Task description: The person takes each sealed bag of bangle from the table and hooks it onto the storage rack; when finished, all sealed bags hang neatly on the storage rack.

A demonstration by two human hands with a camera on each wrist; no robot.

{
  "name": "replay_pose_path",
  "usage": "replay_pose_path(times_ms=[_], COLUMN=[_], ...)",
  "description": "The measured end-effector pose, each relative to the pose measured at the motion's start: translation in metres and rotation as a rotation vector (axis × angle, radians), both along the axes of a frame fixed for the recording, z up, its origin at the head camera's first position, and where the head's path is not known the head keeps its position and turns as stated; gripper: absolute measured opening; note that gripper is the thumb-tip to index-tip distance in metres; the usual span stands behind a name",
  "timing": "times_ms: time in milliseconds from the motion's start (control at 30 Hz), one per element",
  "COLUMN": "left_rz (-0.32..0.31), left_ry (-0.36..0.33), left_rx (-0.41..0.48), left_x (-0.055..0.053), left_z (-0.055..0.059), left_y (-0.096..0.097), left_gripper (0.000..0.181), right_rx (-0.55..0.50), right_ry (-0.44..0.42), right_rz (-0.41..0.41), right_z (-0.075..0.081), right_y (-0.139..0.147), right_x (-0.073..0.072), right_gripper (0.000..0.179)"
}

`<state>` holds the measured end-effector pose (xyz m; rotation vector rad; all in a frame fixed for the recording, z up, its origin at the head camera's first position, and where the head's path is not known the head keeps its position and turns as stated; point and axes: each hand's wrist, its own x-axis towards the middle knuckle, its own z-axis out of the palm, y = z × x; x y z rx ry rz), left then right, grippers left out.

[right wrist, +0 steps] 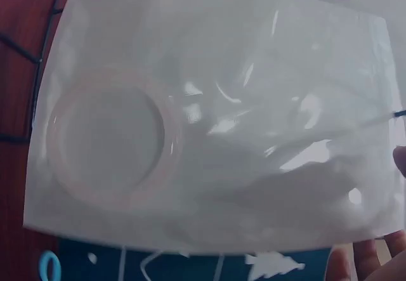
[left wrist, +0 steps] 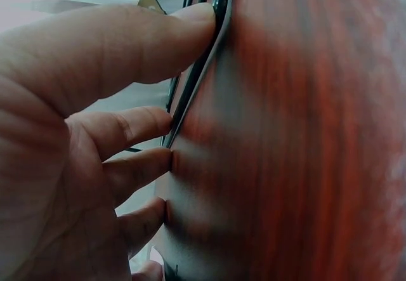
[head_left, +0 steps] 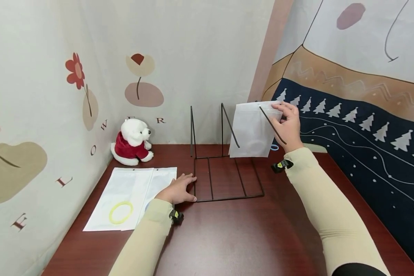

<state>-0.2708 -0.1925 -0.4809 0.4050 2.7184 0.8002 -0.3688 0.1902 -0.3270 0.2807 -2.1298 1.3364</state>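
Observation:
A black wire rack [head_left: 227, 199] with slanting prongs stands on the table. My left hand [head_left: 179, 188] presses at the rack's left base bar; in the left wrist view the thumb [left wrist: 127, 49] and the fingertips lie against the black wire. My right hand [head_left: 289, 122] pinches the upper right edge of a clear-fronted white bag [head_left: 250, 132]. The tip of the right prong [head_left: 272, 124] shows at the bag's top edge. A pale pink ring [right wrist: 168, 141] shows inside the bag in the right wrist view.
Left of the rack lie flat white bags [head_left: 105, 191], a yellow ring [head_left: 111, 216] in one. A white plush bear [head_left: 132, 132] in red sits behind them. A small light-blue ring [head_left: 274, 147] lies behind the hanging bag. Printed cloth walls [head_left: 193, 57] bound the table.

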Motion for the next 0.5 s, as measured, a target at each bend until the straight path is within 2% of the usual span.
replay_pose_path(times_ms=[133, 267, 433, 500], left_rz=[-0.001, 0.0, -0.005, -0.007], left_ry=[-0.003, 0.001, 0.007, 0.008], left_rx=[-0.001, -0.008, -0.004, -0.007], left_x=[0.0, -0.001, -0.001, -0.001], left_z=[0.0, 0.0, 0.0, 0.0], left_y=[0.001, 0.001, 0.0, 0.0], left_gripper=[0.082, 0.081, 0.082, 0.082], right_rx=[0.126, 0.209, 0.201, 0.186], right_ry=[0.115, 0.239, 0.292, 0.312], right_rz=[0.059, 0.156, 0.33, 0.387], right_z=[0.001, 0.002, 0.003, 0.002], right_y=[0.007, 0.01, 0.004, -0.001], right_x=[0.018, 0.034, 0.051, 0.055], right_gripper=[0.048, 0.043, 0.019, 0.016])
